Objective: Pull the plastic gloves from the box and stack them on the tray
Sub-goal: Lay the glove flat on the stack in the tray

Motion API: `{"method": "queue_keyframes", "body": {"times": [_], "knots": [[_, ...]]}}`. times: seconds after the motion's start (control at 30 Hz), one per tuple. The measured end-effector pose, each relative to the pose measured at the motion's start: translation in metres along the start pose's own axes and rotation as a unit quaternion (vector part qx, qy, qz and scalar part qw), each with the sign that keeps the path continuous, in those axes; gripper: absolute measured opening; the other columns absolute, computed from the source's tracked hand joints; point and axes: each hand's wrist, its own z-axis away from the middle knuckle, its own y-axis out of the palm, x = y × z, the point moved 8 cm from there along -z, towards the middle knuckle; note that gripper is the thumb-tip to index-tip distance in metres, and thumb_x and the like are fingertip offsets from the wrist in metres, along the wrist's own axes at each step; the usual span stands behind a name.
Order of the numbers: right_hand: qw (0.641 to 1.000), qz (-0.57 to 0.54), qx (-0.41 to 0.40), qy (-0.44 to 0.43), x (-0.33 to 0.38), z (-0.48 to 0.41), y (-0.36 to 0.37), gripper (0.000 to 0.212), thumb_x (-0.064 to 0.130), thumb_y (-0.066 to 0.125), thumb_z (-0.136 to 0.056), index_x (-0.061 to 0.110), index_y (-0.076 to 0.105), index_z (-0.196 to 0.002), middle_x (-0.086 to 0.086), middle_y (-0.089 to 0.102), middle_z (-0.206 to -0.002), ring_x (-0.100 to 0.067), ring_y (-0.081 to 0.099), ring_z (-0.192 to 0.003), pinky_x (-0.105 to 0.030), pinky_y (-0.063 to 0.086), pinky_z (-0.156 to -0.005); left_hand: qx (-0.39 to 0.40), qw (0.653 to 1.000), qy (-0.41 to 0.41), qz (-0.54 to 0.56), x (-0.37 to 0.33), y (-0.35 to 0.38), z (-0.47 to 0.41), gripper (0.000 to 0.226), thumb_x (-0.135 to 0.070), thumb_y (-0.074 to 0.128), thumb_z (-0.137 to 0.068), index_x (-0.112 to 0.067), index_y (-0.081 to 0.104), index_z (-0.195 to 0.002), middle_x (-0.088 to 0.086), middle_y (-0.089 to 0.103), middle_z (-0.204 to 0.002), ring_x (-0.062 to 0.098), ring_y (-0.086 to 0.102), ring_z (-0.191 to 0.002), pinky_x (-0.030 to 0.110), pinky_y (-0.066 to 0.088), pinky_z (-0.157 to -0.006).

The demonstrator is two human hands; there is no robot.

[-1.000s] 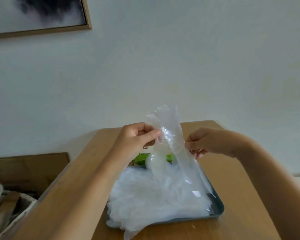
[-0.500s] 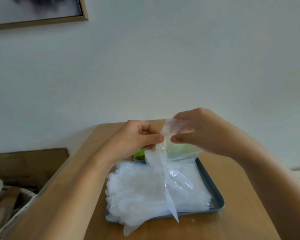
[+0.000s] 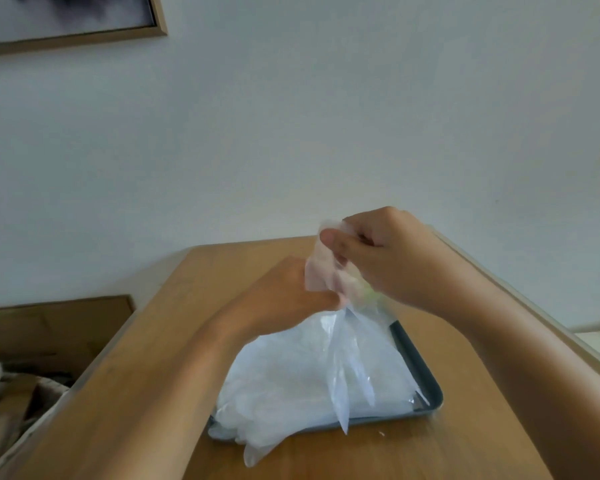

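Both hands hold one thin clear glove (image 3: 343,362) up over the tray (image 3: 426,379). The right hand (image 3: 392,258) is higher and pinches the glove's top end between thumb and fingers. The left hand (image 3: 284,299) sits just below and beside it, closed on the same glove. The glove hangs long-ways, straight down, with its pointed tips near the tray's front edge. Under it, a white pile (image 3: 284,386) of gloves fills the tray on the wooden table (image 3: 471,445).

A wooden counter (image 3: 465,452) stands against the wall. A grey tray (image 3: 426,382) sits on it, heaped with plastic gloves (image 3: 284,386).
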Motion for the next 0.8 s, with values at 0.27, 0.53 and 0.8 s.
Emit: {"method": "queue_keyframes", "body": {"times": [0.27, 0.53, 0.8], "knots": [[0.971, -0.22, 0.018, 0.096, -0.033, -0.005, 0.008, 0.041, 0.03, 0.043, -0.101, 0.009, 0.061, -0.07, 0.002, 0.049, -0.039, -0.013, 0.038, -0.034, -0.015, 0.034, -0.043, 0.105, 0.988, -0.027, 0.111, 0.022, -0.028, 0.008, 0.014, -0.003, 0.067, -0.082, -0.011, 0.072, -0.072, 0.003, 0.068, -0.068, 0.008, 0.064, -0.063, 0.017, 0.05, -0.061], [0.94, -0.228, 0.107, 0.23, -0.096, 0.014, 0.066, 0.033, 0.022, 0.046, -0.1, 0.007, 0.06, -0.075, -0.002, 0.057, -0.043, -0.011, 0.042, -0.031, -0.015, 0.035, -0.037, 0.25, 0.953, -0.14, 0.097, 0.079, -0.04, 0.012, 0.049, -0.02, 0.079, -0.074, -0.009, 0.056, -0.115, 0.008, 0.069, -0.089, 0.023, 0.069, -0.077, 0.03, 0.057, -0.069], [0.966, 0.051, 0.145, 0.207, -0.153, 0.03, 0.098, 0.034, 0.03, 0.051, -0.096, 0.019, 0.059, -0.066, 0.005, 0.061, -0.052, -0.003, 0.047, -0.036, -0.015, 0.04, -0.046, 0.219, 0.932, -0.282, -0.07, 0.127, -0.03, 0.009, 0.03, 0.002, 0.059, -0.088, -0.01, 0.059, -0.115, 0.002, 0.06, -0.073, 0.006, 0.061, -0.058, 0.018, 0.049, -0.053]]}}
